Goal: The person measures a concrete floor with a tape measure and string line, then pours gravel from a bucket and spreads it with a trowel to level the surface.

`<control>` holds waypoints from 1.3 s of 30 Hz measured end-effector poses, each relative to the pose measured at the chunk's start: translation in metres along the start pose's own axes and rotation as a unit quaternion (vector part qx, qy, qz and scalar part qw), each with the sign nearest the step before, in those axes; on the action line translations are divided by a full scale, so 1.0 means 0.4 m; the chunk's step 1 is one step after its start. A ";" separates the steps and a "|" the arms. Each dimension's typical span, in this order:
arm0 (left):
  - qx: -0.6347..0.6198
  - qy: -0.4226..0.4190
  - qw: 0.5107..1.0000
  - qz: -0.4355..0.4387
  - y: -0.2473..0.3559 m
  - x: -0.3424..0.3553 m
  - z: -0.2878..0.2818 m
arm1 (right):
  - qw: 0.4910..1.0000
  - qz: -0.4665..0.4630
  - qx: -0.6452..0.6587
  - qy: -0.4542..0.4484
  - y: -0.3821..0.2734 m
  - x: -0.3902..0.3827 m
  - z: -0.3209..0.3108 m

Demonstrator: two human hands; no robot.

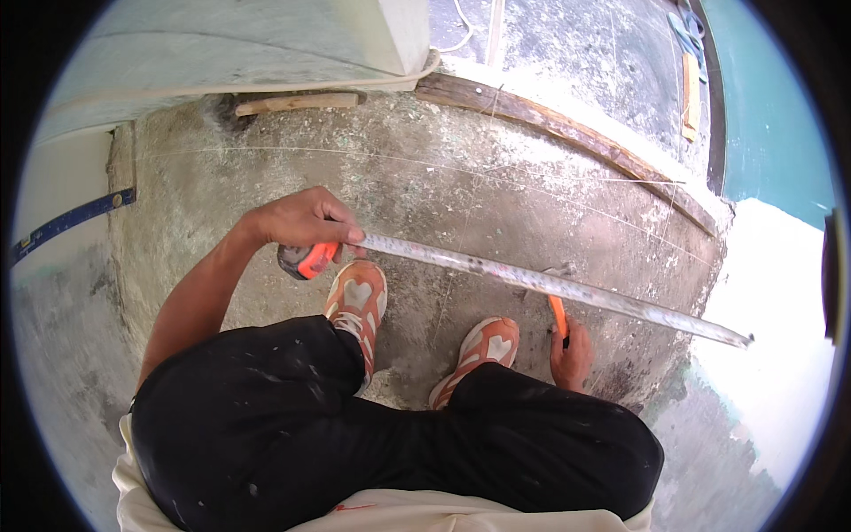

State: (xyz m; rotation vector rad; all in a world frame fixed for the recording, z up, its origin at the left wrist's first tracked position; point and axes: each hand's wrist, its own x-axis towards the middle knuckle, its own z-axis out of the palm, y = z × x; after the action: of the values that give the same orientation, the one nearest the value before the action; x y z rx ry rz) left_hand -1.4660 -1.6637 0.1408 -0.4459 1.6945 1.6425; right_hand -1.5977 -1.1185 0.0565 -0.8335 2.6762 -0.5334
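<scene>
My left hand (303,218) is closed around an orange-and-black tape measure (308,261), with the thumb and fingers at the mouth of its case. From there the pale metal blade (501,271) runs out in the air to the right, its hooked end near the right wall. Low beside my right shoe, my right hand (572,356) grips a hammer (558,312) by its orange and black handle. The hammer's head shows just beyond the blade, which crosses in front of part of the tool. My fingers on the handle are partly hidden.
A long wooden beam (567,131) lies across the far floor, and a short wood piece (297,104) by the wall. A blue spirit level (73,223) rests at the left. Thin strings cross the rough concrete. Blue sandals (688,35) and a wooden strip (690,96) are far right.
</scene>
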 end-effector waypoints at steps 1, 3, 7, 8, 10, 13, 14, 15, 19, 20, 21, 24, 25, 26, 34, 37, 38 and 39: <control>0.020 0.008 1.000 -0.003 -0.002 0.003 -0.015 | 1.000 0.005 -0.007 -0.002 0.013 -0.005 0.007; 0.021 0.032 0.999 -0.005 -0.008 -0.002 -0.033 | 0.999 -0.032 -0.019 0.006 0.029 0.001 0.006; 0.080 0.047 0.995 -0.034 0.000 0.020 -0.079 | 0.985 0.045 0.135 0.096 0.036 0.123 -0.046; 0.113 0.049 0.992 -0.034 0.015 0.006 -0.089 | 0.906 0.165 0.371 0.119 0.011 0.172 -0.062; 0.167 0.054 0.984 -0.022 0.009 0.021 -0.110 | 0.725 0.250 0.624 0.148 -0.014 0.261 -0.111; 0.175 0.088 0.980 -0.045 -0.015 -0.006 -0.133 | 0.664 0.208 0.700 0.160 -0.017 0.338 -0.122; 0.169 0.096 0.980 -0.045 -0.021 -0.005 -0.141 | 0.651 0.200 0.714 0.164 -0.011 0.349 -0.127; 0.164 0.107 0.979 -0.051 -0.025 -0.014 -0.149 | 0.634 0.212 0.723 0.175 -0.008 0.362 -0.129; 0.172 0.142 0.973 -0.059 -0.019 -0.012 -0.163 | 0.576 0.277 0.745 0.192 0.015 0.388 -0.137; 0.166 0.143 0.974 -0.059 -0.016 -0.009 -0.164 | 0.563 0.298 0.747 0.189 0.021 0.394 -0.134; 0.161 0.144 0.974 -0.059 -0.011 -0.007 -0.165 | 0.549 0.305 0.753 0.195 0.023 0.403 -0.130; 0.151 0.156 0.975 -0.051 -0.004 0.004 -0.159 | 0.547 0.317 0.747 0.204 0.027 0.426 -0.126; 0.148 0.160 0.975 -0.046 -0.005 0.008 -0.158 | 0.554 0.317 0.741 0.210 0.032 0.433 -0.122; 0.151 0.165 0.973 -0.051 -0.011 0.010 -0.155 | 0.560 0.317 0.735 0.215 0.037 0.439 -0.116; 0.191 0.181 0.964 -0.043 0.005 0.046 -0.116 | 0.670 0.330 0.626 0.221 0.117 0.472 -0.065; 0.185 0.189 0.963 -0.058 0.020 0.047 -0.108 | 0.665 0.365 0.612 0.225 0.105 0.480 -0.073; 0.198 0.190 0.960 -0.051 0.016 0.048 -0.111 | 0.663 0.369 0.612 0.222 0.100 0.483 -0.077; 0.212 0.192 0.957 -0.044 0.012 0.051 -0.113 | 0.660 0.374 0.613 0.220 0.103 0.484 -0.077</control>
State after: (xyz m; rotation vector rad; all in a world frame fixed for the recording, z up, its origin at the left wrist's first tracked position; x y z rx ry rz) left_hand -1.4947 -1.7021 0.1267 -0.6417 2.2122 1.1280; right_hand -1.7825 -1.1933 0.0354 0.8237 1.8501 -2.0294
